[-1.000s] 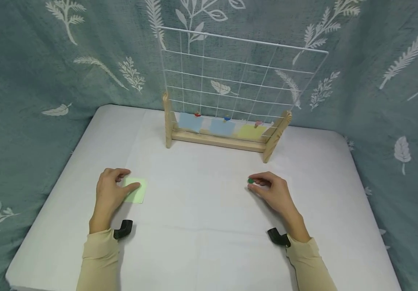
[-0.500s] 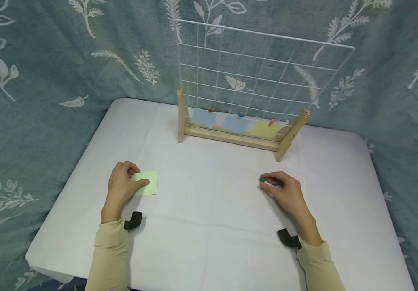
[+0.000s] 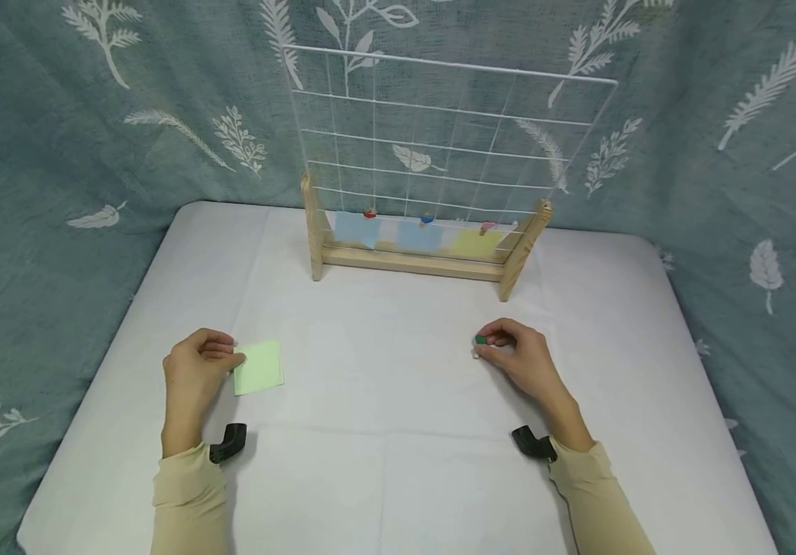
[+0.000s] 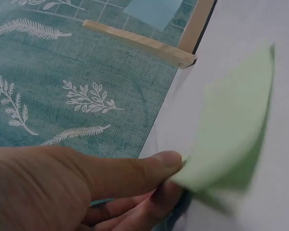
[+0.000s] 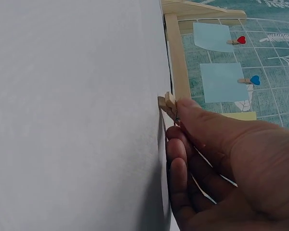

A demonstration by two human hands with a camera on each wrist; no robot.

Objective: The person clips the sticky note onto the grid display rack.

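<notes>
My left hand (image 3: pixel 193 378) pinches a pale green paper note (image 3: pixel 259 368) by its left edge, thumb on top and fingers beneath. In the left wrist view the note (image 4: pixel 233 120) curves upward from the fingertips. At the right, my right hand (image 3: pixel 518 358) holds a mini clothespin (image 5: pixel 167 102) between thumb and fingers; its green end (image 3: pixel 481 339) shows in the head view. The wooden tips of the clothespin stick out past the thumb in the right wrist view, and the fingers hide the rest.
At the back of the white table (image 3: pixel 370 478) stands a white wire grid (image 3: pixel 432 142) on a wooden base (image 3: pixel 411 262). Two blue notes (image 3: pixel 418 235) and a yellow note (image 3: pixel 477 243) hang low on it from mini clothespins. A patterned curtain (image 3: pixel 37 254) surrounds the table.
My left thumb and fingers, spread over the note before, have closed on its left edge. The clothespin has turned slightly in my right fingers. The head view has shifted.
</notes>
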